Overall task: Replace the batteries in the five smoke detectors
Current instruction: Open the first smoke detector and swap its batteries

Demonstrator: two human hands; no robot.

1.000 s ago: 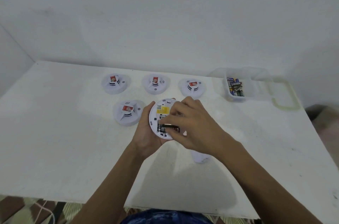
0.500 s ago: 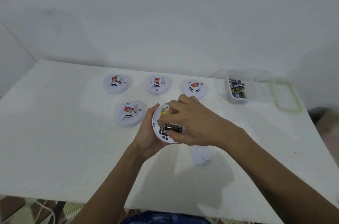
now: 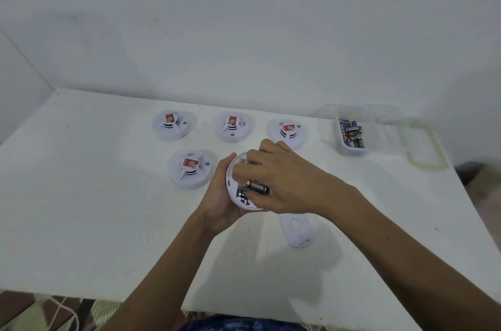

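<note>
My left hand (image 3: 221,202) grips a white round smoke detector (image 3: 235,192) from the left, its back side turned up over the table. My right hand (image 3: 282,180) lies over the detector's back, fingers pinching a black cylindrical battery (image 3: 259,187) at the open compartment. Whether the battery sits in the slot or is lifted I cannot tell. Several more white detectors rest face up on the table: three in a back row (image 3: 170,126) (image 3: 232,127) (image 3: 288,132) and one in front at the left (image 3: 191,169). A white cover piece (image 3: 296,229) lies just below my right wrist.
A clear plastic tub (image 3: 352,150) with several batteries stands at the back right, its lid (image 3: 423,149) beside it near the table's right edge. The white table (image 3: 95,208) meets walls at the back and left. Its front edge runs close to my body.
My right hand has shifted a little over the detector's back, and the black battery shows more clearly between its fingers. The camera view has moved slightly. The left hand's hold is the same.
</note>
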